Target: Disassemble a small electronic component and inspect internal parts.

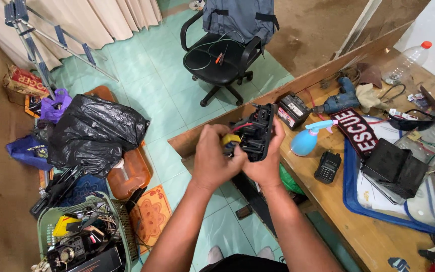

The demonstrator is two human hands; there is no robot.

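Both my hands hold a black electrical part (256, 132) with red wires and a yellow connector (230, 139), raised above the floor beside the wooden workbench (338, 221). My left hand (213, 160) grips its left side by the yellow connector. From the right and below, my right hand (267, 162) cups the black housing, fingers wrapped over its edge.
On the bench lie a small black battery (293, 110), a blue drill (339, 102), a light blue spray bottle (305, 140), a black handheld radio (328, 166) and a black box (393, 167). A black office chair (222, 55), a black rubbish bag (95, 132) and a green basket of parts (81, 236) stand on the floor.
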